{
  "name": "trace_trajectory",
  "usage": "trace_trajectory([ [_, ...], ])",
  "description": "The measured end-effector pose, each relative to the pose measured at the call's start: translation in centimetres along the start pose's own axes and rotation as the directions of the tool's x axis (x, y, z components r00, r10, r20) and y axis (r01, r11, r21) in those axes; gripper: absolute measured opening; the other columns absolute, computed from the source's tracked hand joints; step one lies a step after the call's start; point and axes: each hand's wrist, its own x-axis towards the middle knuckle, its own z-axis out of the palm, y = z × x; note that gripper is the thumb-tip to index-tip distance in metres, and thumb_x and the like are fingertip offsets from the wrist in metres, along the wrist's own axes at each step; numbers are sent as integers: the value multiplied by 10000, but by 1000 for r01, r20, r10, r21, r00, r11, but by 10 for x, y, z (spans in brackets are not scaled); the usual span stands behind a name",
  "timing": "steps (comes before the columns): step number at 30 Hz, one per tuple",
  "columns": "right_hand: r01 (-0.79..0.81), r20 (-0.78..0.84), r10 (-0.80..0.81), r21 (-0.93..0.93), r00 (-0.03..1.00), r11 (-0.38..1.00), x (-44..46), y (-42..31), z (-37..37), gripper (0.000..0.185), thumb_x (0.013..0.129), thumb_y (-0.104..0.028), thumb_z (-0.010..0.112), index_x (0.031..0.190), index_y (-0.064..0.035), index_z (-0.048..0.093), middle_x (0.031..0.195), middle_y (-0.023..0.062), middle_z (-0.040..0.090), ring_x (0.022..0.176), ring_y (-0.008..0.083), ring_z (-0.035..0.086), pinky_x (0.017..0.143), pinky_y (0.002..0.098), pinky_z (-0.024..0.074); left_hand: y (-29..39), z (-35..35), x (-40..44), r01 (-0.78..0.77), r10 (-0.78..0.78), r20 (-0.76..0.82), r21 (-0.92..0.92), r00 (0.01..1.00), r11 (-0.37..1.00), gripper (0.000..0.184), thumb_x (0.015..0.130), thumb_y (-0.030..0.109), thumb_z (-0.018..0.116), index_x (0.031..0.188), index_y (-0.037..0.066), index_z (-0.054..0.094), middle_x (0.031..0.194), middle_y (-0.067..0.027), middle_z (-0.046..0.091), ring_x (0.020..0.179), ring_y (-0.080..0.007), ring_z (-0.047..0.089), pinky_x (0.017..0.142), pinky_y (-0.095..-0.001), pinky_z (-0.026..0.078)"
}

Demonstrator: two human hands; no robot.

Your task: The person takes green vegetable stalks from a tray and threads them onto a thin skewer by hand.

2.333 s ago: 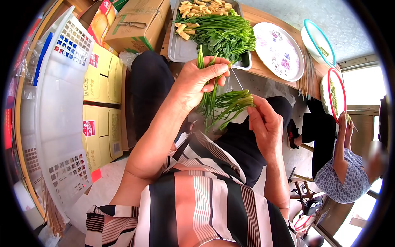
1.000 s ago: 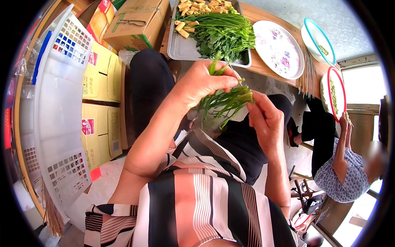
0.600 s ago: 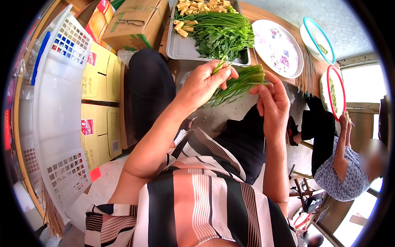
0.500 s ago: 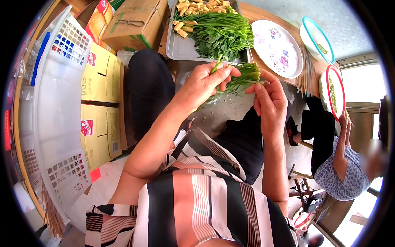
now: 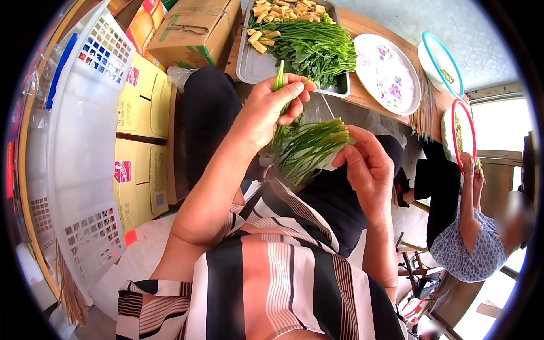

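My left hand (image 5: 269, 107) is closed on a few green stalks (image 5: 279, 76) that stick up above the fingers and hang below them. My right hand (image 5: 368, 170) pinches at the cut ends of a fanned bunch of green stems (image 5: 314, 144), which seem to be threaded on a thin skewer (image 5: 325, 104). The skewer runs from the bunch up toward the fingertips of my left hand. Beyond the hands, a metal tray (image 5: 251, 67) holds leafy greens (image 5: 317, 48) and tan rolled pieces (image 5: 283, 10).
A floral plate (image 5: 388, 73) and thin sticks (image 5: 422, 107) lie on the wooden table (image 5: 362, 22). Blue-rimmed (image 5: 439, 62) and red-rimmed (image 5: 462, 130) bowls stand at right, near a co-worker (image 5: 473, 243). A white plastic basket (image 5: 85, 153) and boxes (image 5: 141, 102) stand at left.
Compared with half a second ago, the stem bunch and my right hand are lower, and the skewer shows between the hands. My left hand has shifted slightly left. The co-worker's hands have moved slightly.
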Motion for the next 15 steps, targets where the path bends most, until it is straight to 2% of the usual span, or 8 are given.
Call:
trace_trajectory([
  [4,10,26,-9,-39,1000,999,1,2,2,273,935,-38,495,1198,-4,561,714,13,614,486,-10,371,435,146,290,5,2,-3,47,-46,16,-47,999,998,232,919,203,591,1032,2,615,798,-29,617,602,-43,481,479,-172,308],
  [6,-53,6,54,-38,999,998,2,-1,2,247,923,-57,518,1156,-21,589,691,9,613,604,25,465,564,184,382,6,2,-3,48,-46,24,-60,999,997,227,912,193,600,1030,-1,613,795,-31,618,601,-46,482,480,-173,308],
  [15,-55,13,55,-62,998,997,4,-3,2,242,923,-49,513,1150,-32,596,688,5,609,608,24,471,565,183,386,5,1,-2,68,-68,12,-60,998,996,212,886,170,638,999,-8,617,775,-25,613,596,-53,485,480,-173,314],
])
